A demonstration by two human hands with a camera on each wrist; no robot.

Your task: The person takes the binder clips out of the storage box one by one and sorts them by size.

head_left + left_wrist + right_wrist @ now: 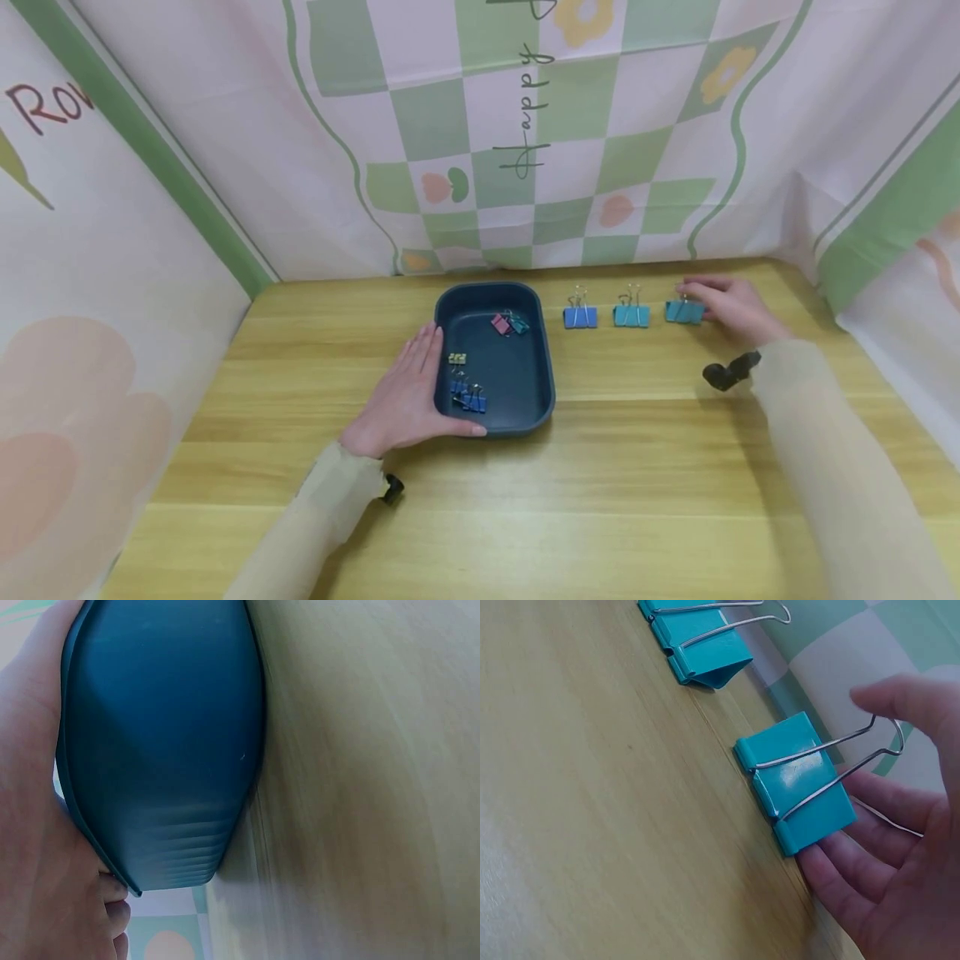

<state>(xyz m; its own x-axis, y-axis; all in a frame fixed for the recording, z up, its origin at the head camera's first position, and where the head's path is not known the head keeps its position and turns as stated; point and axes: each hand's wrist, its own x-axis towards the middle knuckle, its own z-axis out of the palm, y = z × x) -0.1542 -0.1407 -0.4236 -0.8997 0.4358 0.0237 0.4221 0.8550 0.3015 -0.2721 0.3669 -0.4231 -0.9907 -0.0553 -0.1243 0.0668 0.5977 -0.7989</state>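
Note:
A dark blue tray [534, 417] sits on the table. Against its left side and near corner rests my left hand [401, 392], fingers extended along the rim and thumb across the front edge; the left wrist view shows the tray's outer wall [165, 735] beside it. At the far right, my right hand [731, 308] holds a large teal binder clip [802, 784], with fingers behind its body and thumb by the wire handles. Left of that clip, another teal binder clip [632, 316] and a blue binder clip [581, 317] stand in a row, handles up.
Inside the tray lie small binder clips: a pink one [500, 324], a green one [517, 323], a yellow one [457, 359] and blue ones [473, 403]. A patterned curtain [495, 225] hangs behind the wooden table [600, 517].

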